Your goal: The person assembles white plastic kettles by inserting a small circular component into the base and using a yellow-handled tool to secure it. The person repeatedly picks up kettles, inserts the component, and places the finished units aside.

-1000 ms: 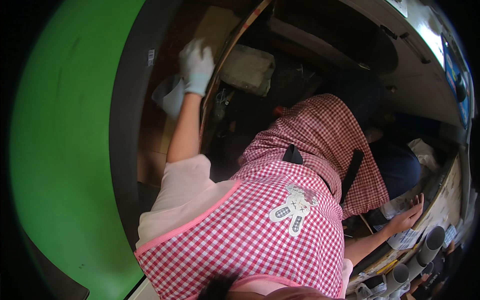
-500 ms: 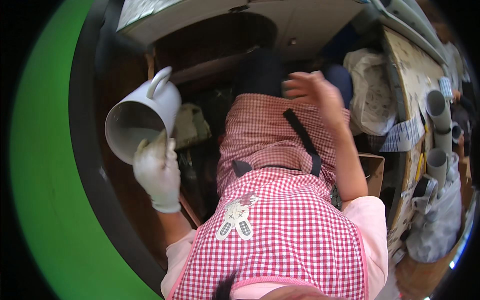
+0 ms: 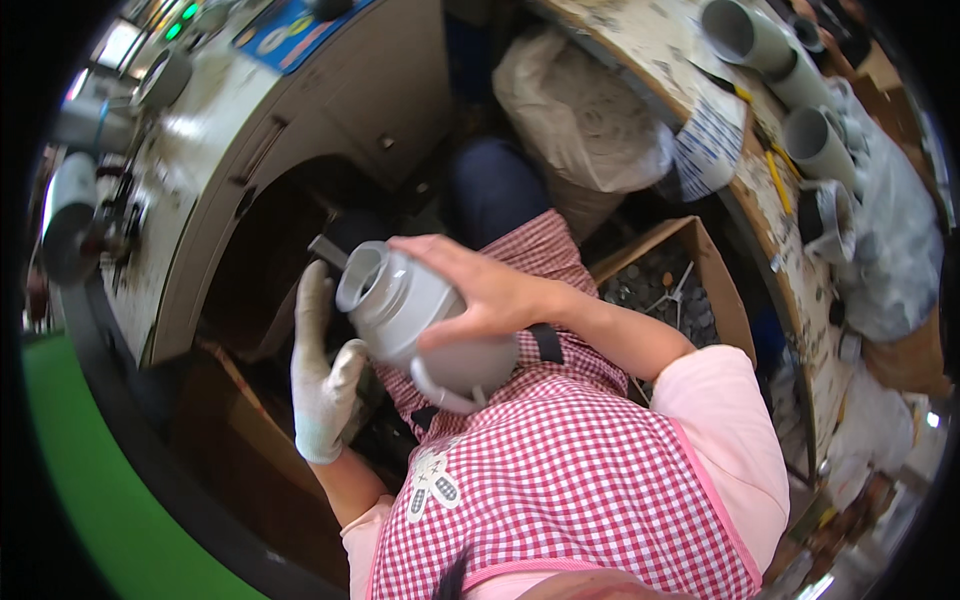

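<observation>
A grey plastic jug (image 3: pixel 400 312) with a ringed narrow neck and a side handle is held tilted over my lap. My bare right hand (image 3: pixel 487 292) wraps around its body, thumb on the near side and fingers over the far side. The neck points to the upper left. Beside that neck is my left hand (image 3: pixel 322 385) in a white glove, its fingers stretched and its thumb apart. A small flat grey strip (image 3: pixel 328 250) shows near the gloved fingertips; whether they touch it I cannot tell.
At the right, a worn bench (image 3: pixel 745 205) carries grey pipe pieces (image 3: pixel 818 140) and yellow-handled tools (image 3: pixel 778 180). Beneath it stands a cardboard box (image 3: pixel 725 285) of grey discs. A white sack (image 3: pixel 580 110) sits ahead. On the left are a white cabinet (image 3: pixel 320 110) and a green surface (image 3: pixel 110 480).
The grey jug has passed from my left hand to my right and come over my lap, neck end showing. My left hand has let go and opened. The view has swung to the right.
</observation>
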`<control>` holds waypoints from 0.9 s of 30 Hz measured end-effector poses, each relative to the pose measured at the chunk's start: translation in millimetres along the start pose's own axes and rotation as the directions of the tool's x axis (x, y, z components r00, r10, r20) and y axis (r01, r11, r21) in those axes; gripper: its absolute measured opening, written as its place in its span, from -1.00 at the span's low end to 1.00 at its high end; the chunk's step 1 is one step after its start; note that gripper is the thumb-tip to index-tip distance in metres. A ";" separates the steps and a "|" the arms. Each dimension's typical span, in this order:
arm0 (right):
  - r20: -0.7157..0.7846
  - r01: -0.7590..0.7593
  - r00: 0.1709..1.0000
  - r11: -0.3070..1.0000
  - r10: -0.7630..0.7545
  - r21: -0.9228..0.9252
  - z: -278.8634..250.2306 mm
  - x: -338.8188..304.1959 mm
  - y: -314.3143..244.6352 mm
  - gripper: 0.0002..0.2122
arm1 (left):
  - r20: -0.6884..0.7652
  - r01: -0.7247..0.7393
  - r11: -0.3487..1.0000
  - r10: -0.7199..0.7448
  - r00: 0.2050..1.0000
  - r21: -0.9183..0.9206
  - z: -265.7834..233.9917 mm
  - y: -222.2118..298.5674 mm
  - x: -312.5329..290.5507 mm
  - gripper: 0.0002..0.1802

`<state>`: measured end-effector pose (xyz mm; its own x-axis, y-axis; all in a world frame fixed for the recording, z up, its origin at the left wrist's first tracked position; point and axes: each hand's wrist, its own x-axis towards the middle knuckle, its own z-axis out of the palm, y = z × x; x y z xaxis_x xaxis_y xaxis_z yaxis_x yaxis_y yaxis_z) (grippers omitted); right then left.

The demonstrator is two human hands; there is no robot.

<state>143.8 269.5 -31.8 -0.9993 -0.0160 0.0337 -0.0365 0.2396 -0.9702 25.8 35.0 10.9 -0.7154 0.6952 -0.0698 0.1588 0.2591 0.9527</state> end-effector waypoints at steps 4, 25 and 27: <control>-0.098 0.143 0.982 0.977 -0.160 -0.160 -78.1 -22.0 26.8 -0.51 | 0.074 0.071 0.997 -0.070 0.995 -0.020 43.6 2.1 45.0 -0.42; -0.460 0.010 0.826 0.808 0.326 0.589 -266.6 -75.3 44.3 -0.71 | 0.016 -0.467 0.571 0.622 0.783 0.676 -73.3 52.5 -10.1 -0.49; -0.254 -0.287 0.903 0.926 0.347 0.244 -159.3 -39.5 -7.6 -0.61 | 0.110 -0.482 0.587 0.555 0.825 0.651 -62.7 42.0 -6.8 -0.56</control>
<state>182.4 423.0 12.5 -0.9168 0.3152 -0.2452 0.2551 -0.0101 -0.9669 -5.3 -0.9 70.0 -0.4268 0.7909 0.4385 0.8807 0.2534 0.4002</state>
